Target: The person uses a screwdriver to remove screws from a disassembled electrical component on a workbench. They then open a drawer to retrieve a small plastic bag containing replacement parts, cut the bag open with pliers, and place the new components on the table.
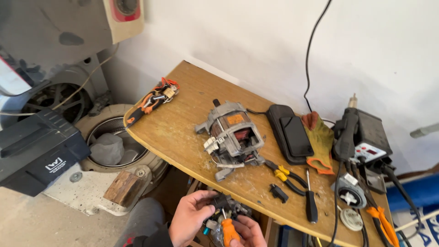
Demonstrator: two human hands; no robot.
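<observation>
Below the front edge of the wooden table (183, 123), my left hand (190, 217) grips a small dark part with wires (224, 203). My right hand (249, 231) holds an orange-handled screwdriver (228, 231) whose shaft points up into that part. Both hands sit close together at the bottom of the view. On the table above them lies a grey electric motor (233, 137) with copper windings showing.
Yellow-handled pliers (286, 176), a black screwdriver (311, 201) and a small black piece (278, 193) lie near the motor. A black case (288, 132), a glove (320, 139) and a soldering station (366, 137) sit to the right. A washing drum (114, 142) and black box (36, 151) stand left.
</observation>
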